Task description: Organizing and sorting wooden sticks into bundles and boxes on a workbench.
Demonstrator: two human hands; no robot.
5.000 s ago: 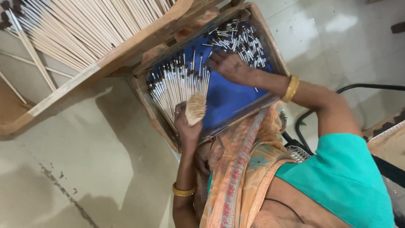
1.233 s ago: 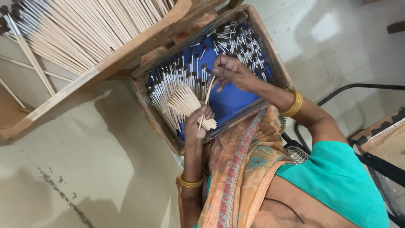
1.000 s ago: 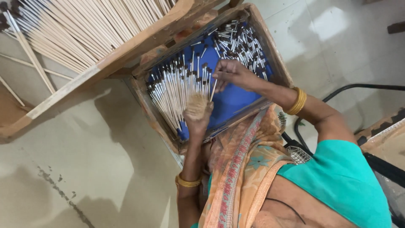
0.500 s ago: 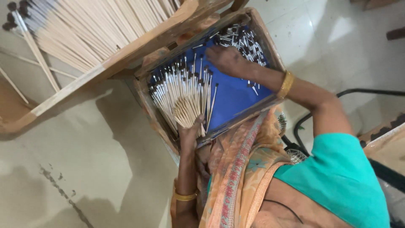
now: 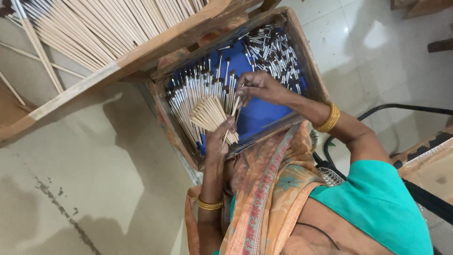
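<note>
My left hand (image 5: 218, 139) grips a fanned bundle of thin pale sticks (image 5: 207, 113) by their lower ends, held over the near side of a wooden tray (image 5: 309, 61) lined in blue. My right hand (image 5: 259, 87) is just right of the bundle, fingers pinched on a single stick (image 5: 236, 107) that touches the bundle's edge. Below the bundle, a row of dark-tipped sticks (image 5: 188, 92) lies across the tray's left half. A loose heap of dark-tipped sticks (image 5: 271, 49) fills the far right corner.
A wooden rack (image 5: 141, 54) loaded with long pale sticks (image 5: 94, 26) slants across the top left, touching the tray. Pale tiled floor (image 5: 94, 179) spreads left and right. An orange patterned cloth (image 5: 269, 189) drapes below the tray. A black cable (image 5: 401, 108) curves at right.
My right hand has come back from the loose heap at the tray's far corner to the bundle, with a stick pinched in it. My left hand has kept hold of the fanned bundle.
</note>
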